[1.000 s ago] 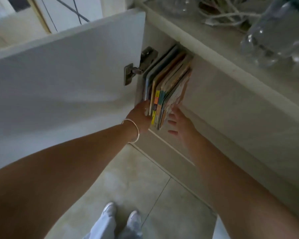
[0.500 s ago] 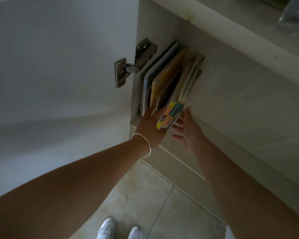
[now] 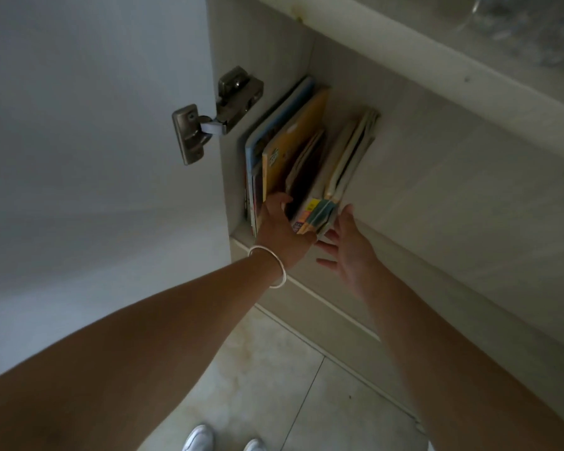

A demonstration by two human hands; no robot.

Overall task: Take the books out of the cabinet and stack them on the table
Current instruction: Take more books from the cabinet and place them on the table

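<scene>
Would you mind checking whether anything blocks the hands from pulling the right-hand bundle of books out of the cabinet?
Nothing visible does: the cabinet door is swung open, and the left hand and right hand already flank the bundle of books at the cabinet's front edge.

The picture was dim and underexposed, with a cool grey cast. The brightest patches lay at six o'clock, on the pale floor tiles [image 3: 274, 379], and across the open cabinet door [image 3: 88, 131] at nine o'clock, which carried soft diagonal shadow bands. The forearms were dark, nearly silhouetted. Wide-angle distortion bent the straight edges toward the corners. At one o'clock the countertop [image 3: 489, 37] looked blurred and murky.
</scene>
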